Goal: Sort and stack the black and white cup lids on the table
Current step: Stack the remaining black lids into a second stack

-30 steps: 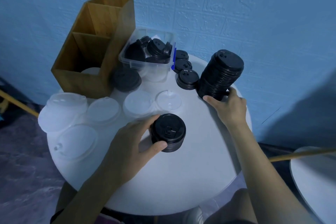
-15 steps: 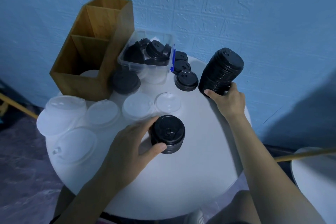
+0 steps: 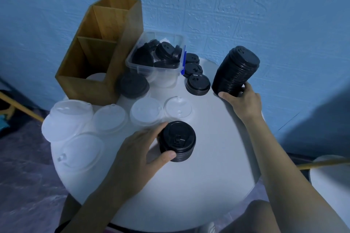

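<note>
A round white table (image 3: 217,185) stood against a blue textured wall (image 3: 246,5), with the rim of a second white table (image 3: 331,185) at the near right. At the far left sat a wooden divided box (image 3: 91,81), with something white in its nearest compartment. Just right of it was a clear plastic bin (image 3: 140,67) holding loose black lids. At the far right edge a tall stack of black lids (image 3: 235,71) leaned away toward the wall; the right hand (image 3: 241,101) gripped its base, fingers curled round it. Translucent white lids crowded the left side: a domed pile (image 3: 66,119), a large one (image 3: 81,152) nearest, and three in a row (image 3: 146,111) toward the middle. A dark lid pile (image 3: 133,85) lay between the box and the bin. A low black pile (image 3: 198,84) and two single black lids (image 3: 193,69) filled the gap between the bin and the tall stack. In the middle, the left hand (image 3: 136,153) clasped a short stack of black lids (image 3: 177,141) that stood on the table, thumb on its near side and fingers round its far left.
</note>
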`<act>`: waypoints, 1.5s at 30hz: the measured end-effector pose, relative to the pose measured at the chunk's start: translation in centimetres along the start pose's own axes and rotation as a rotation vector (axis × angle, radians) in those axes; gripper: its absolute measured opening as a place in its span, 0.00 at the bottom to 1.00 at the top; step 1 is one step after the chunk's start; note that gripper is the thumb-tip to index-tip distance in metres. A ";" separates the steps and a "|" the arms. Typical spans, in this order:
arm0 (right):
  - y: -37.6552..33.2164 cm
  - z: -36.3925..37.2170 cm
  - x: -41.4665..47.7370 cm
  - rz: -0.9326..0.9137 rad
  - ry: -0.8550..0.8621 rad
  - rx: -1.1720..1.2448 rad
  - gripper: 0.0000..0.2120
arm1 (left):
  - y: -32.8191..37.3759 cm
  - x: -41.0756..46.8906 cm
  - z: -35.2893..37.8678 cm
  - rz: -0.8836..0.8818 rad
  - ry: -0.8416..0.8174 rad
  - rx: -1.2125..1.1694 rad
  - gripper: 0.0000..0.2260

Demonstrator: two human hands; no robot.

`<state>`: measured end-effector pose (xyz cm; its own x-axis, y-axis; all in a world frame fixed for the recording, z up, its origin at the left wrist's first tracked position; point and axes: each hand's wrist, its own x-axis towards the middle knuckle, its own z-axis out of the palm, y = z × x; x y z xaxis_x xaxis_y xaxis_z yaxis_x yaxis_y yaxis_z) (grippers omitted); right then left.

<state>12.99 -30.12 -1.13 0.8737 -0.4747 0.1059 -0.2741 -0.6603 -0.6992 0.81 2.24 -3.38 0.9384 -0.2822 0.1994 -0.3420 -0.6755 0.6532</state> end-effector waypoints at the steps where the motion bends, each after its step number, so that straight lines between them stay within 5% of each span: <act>1: 0.0 -0.2 -0.4 0.004 -0.010 0.003 0.36 | 0.0 0.0 0.0 -0.003 0.003 -0.001 0.30; 5: 0.4 -0.6 -3.7 0.000 -0.022 -0.017 0.39 | 0.1 0.1 0.1 -0.002 0.014 -0.029 0.30; 12: -1.3 0.9 -8.2 -0.295 -0.095 0.031 0.17 | 0.0 -0.1 0.2 -0.012 0.033 -0.051 0.29; 19: -6.7 3.6 -4.4 -0.618 -0.214 -0.330 0.26 | -0.2 -0.7 -0.2 -0.008 0.021 -0.080 0.29; 26: -6.0 3.3 -5.5 -0.621 -0.201 -0.322 0.14 | -0.5 -1.2 -1.1 0.000 0.023 -0.078 0.27; 45: -9.7 4.0 -1.7 -0.427 -0.182 -0.151 0.18 | 0.0 0.2 -0.9 0.040 0.033 -0.006 0.31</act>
<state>15.77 -20.64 2.64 0.9732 -0.0422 0.2262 0.0811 -0.8571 -0.5087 1.06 2.81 -2.73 0.9252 -0.2861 0.2492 -0.3788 -0.6604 0.6484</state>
